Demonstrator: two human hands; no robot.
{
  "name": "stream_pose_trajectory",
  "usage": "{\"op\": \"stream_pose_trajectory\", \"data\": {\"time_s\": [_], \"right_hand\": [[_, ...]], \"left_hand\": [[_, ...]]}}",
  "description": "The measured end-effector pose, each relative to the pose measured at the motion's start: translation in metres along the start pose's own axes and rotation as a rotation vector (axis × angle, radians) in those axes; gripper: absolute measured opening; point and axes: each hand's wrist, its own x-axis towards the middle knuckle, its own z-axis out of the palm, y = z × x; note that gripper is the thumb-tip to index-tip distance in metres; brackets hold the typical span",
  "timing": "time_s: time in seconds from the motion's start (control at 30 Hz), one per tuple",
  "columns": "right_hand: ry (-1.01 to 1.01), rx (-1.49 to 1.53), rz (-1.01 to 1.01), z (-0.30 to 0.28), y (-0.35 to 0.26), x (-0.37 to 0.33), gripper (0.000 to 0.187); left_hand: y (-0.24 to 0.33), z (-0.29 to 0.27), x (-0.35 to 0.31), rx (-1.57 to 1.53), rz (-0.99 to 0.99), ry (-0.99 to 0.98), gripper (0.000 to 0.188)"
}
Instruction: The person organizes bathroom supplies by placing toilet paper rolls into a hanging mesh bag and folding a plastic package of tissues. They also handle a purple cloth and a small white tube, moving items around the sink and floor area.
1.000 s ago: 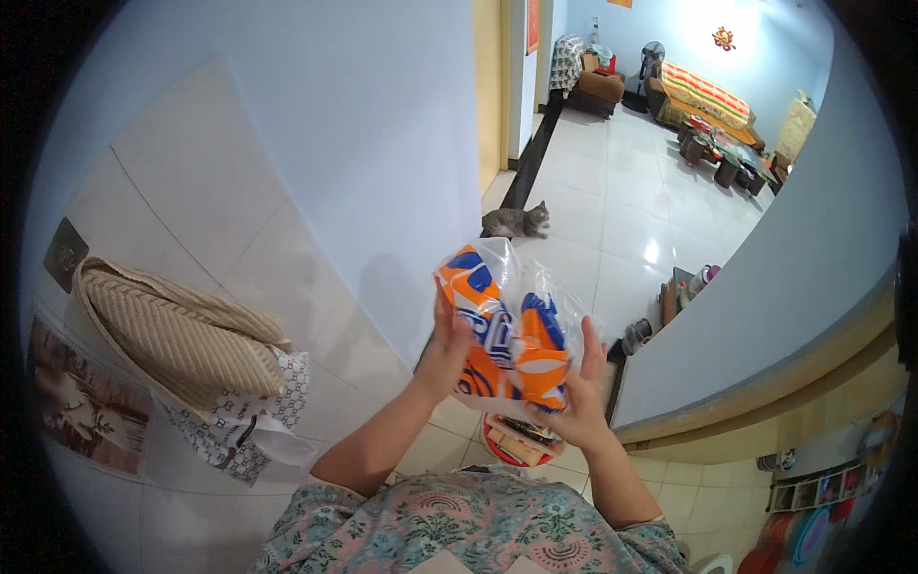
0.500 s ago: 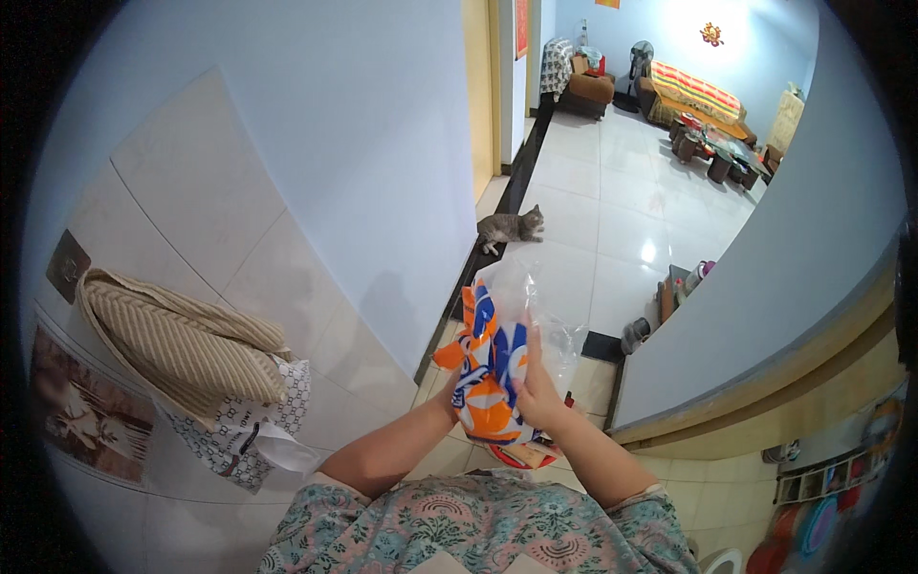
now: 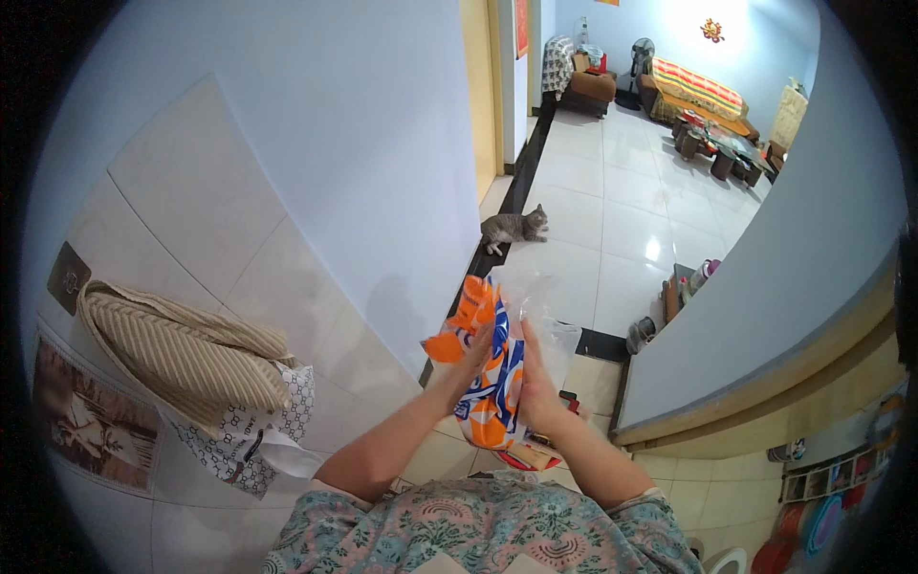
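Indoors, orange-and-blue bag (image 3: pixel 489 409) between hands (image 3: pixel 469 365) (image 3: pixel 540 390), red tub (image 3: pixel 514 463) below, items (image 3: pixel 537 452) inside.

Plastic bag (image 3: pixel 495 421), printed orange and blue; one, hand-held.
Left hand (image 3: pixel 469 367) and right hand (image 3: pixel 538 394) at opposite sides; grey cat (image 3: pixel 513 228) on floor (image 3: pixel 569 206) beyond; beige striped towel (image 3: pixel 186 349) hanging left.

2 grips (image 3: pixel 467 367) (image 3: pixel 538 392), 1 cat (image 3: pixel 513 228), 1 fan (image 3: pixel 639 65).

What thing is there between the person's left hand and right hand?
In the head view, an orange, blue and white plastic bag is between the left hand and the right hand.
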Motion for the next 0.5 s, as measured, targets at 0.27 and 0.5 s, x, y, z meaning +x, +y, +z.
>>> {"op": "stream_pose_trajectory", "data": {"time_s": [0.27,0.5], "right_hand": [[0.378,-0.644,-0.392,-0.024,0.008,0.013,0.043],[0.538,-0.426,-0.061,-0.013,0.005,0.041,0.094]], "left_hand": [[0.038,0.002,-0.018,1.508,1.488,-0.079,0.052],[0.024,0.009,0.001,1.083,1.516,0.178,0.099]]}}
